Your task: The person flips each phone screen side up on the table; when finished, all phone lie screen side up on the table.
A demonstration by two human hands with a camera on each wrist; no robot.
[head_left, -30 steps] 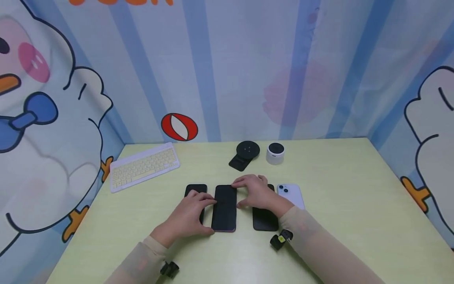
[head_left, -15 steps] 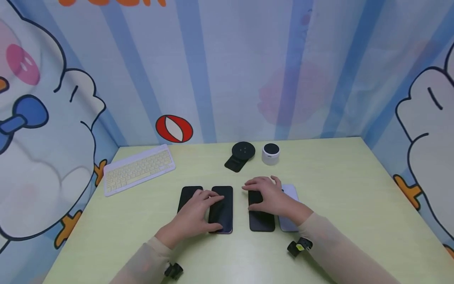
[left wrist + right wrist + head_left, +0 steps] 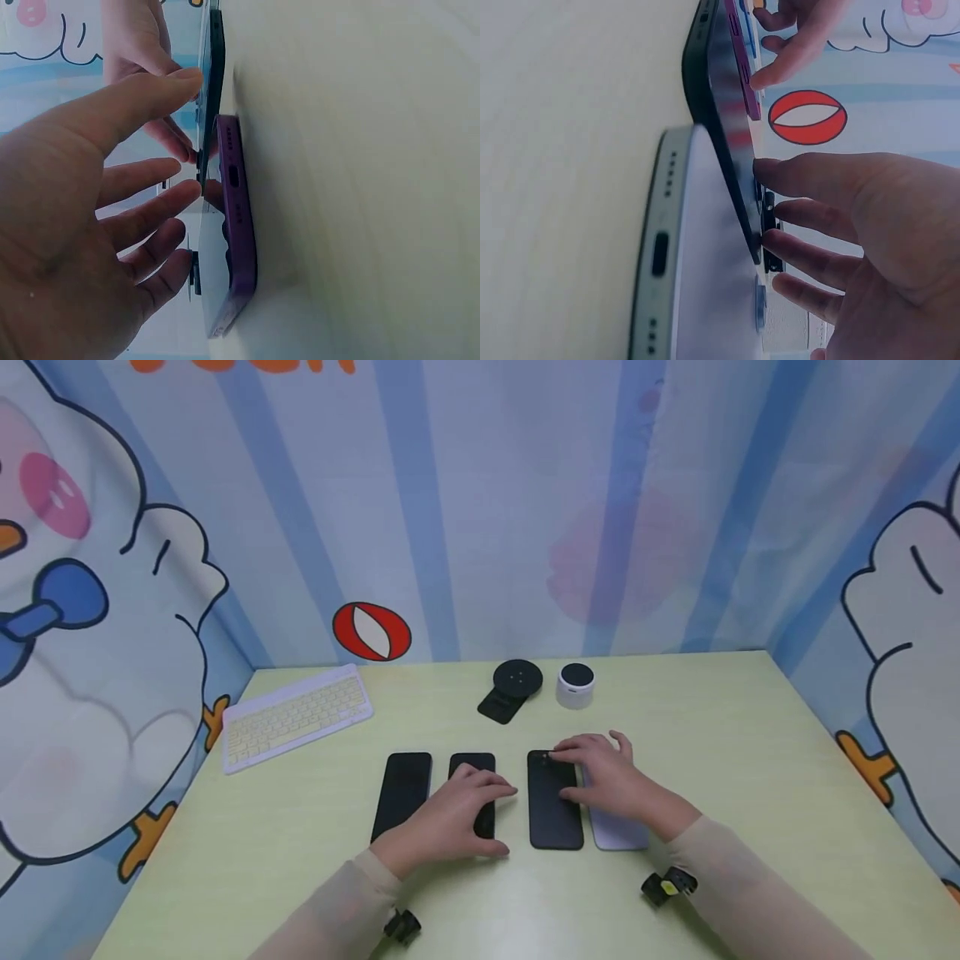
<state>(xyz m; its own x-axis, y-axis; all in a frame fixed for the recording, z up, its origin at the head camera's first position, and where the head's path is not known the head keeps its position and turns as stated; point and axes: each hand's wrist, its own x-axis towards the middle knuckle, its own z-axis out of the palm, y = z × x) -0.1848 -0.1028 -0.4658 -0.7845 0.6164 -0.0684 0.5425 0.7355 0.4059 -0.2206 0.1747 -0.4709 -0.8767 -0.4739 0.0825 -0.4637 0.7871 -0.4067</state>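
Several phones lie in a row on the table. The leftmost is a black phone (image 3: 401, 793). Beside it, a purple-edged phone (image 3: 472, 763) is partly hidden under my left hand (image 3: 450, 822), whose fingers and thumb are spread apart and grip nothing. A black phone (image 3: 555, 822) lies back up, its camera at the top. My right hand (image 3: 618, 785) hovers at this phone's right side, thumb and fingers spread, and partly covers the lavender phone (image 3: 618, 833). In the right wrist view, the right fingertips are close to the black phone (image 3: 731, 150); contact is unclear.
At the back left of the table (image 3: 750, 760) lies a white keyboard (image 3: 296, 718). A black folding stand with a round disc (image 3: 517, 679) and a small white cylinder with a dark top (image 3: 575, 687) stand at the back. A printed cloth (image 3: 510, 510) hangs behind.
Both hands have moved to the right: the left from the leftmost phone to over the purple-edged one, the right past the black phone toward the lavender one. The phones stay in place.
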